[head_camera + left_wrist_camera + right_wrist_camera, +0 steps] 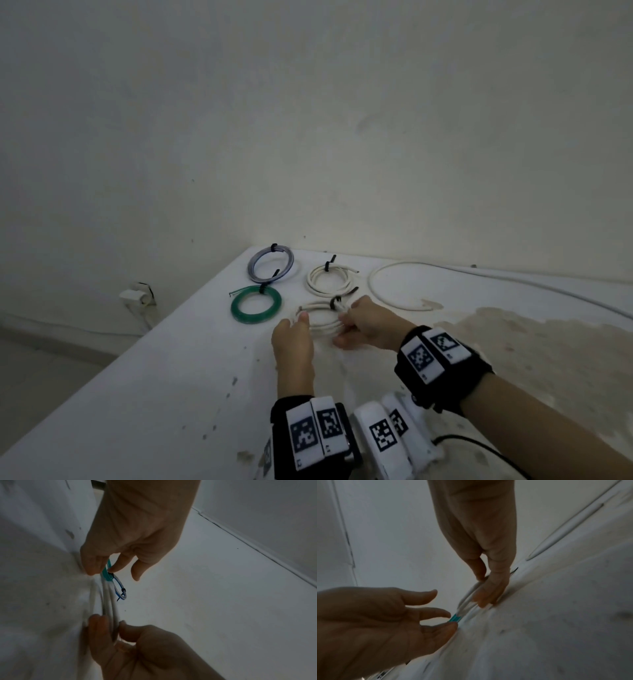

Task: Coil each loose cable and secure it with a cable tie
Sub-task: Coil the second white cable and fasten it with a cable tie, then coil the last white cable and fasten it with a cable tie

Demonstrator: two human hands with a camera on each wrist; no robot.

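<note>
The main risk is that the white coil point(323, 324) springs loose. Its black cable tie point(334, 303) sits at the far edge with the tail sticking up, and if the tie is not cinched fully (the head view is too small to tell), stiff turns could slide out once the grip relaxes. A second risk is a snag, because the green coil point(256, 305) lies just beside the left fingertips and dragging the white coil sideways could nudge it.

The right hand point(366, 325) reaches in from the right, palm down, and pinches the coil's right-hand turns between thumb and fingers. The left hand point(293, 342) lies low along the table point(171, 394) with its fingers loosely spread, gripping nothing, and the thumb tip seems to touch the coil's left rim. The coil rests on the table between the two hands. One loose white cable point(371, 281) is yet uncoiled, well to the right.
</note>
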